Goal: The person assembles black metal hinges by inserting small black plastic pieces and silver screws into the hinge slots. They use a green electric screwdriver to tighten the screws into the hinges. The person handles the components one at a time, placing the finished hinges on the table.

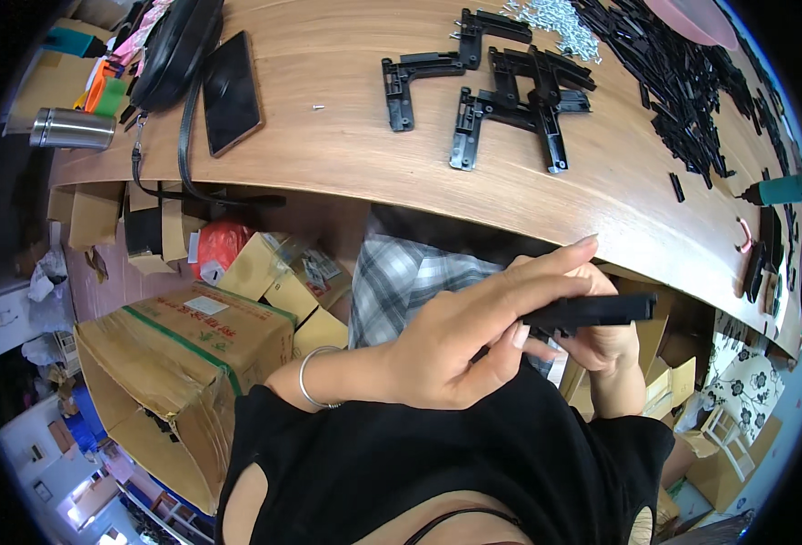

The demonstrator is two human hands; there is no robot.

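Observation:
In front of my chest, my left hand (464, 341) grips a black plastic part (601, 311), with the thumb and fingers closed around one end. My right hand (612, 350) is behind and beneath the same part, its fingers curled against it and partly hidden. The part's free end points to the right. On the table beyond lie several L-shaped black plastic housings (403, 106), some of them overlapping. A pile of small silver screws (560, 25) is at the back, and one loose screw (319, 108) lies apart on the left.
A heap of thin black strips (687, 100) covers the table's right side, near a teal-handled tool (782, 190) and a pink bowl (696, 18). To the left are a phone (233, 94), a black bag (175, 50) and a steel cup (74, 128). A cardboard box (183, 341) stands lower left.

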